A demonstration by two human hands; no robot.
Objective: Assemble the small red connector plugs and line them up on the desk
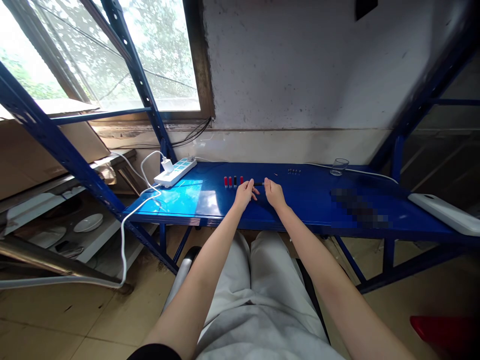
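My left hand (pixel 243 194) and my right hand (pixel 274 193) meet over the blue tabletop, a short gap between them. A thin black rod-like piece (pixel 259 184) spans that gap, pinched at each end by my fingers; its exact kind is too small to make out. Just left of my left hand, several small red cylinders (pixel 230 182) and a black cylinder (pixel 235 181) are lined up in a row, with pale lower ends. Beyond my right hand, several tiny metal pieces (pixel 294 171) form a small row.
A white power strip (pixel 175 172) with a plugged-in cable lies on the blue table (pixel 300 210) at the left. A clear glass (pixel 339 166) stands at the back right. A blurred dark object (pixel 358 207) and a white panel (pixel 444 212) lie farther right.
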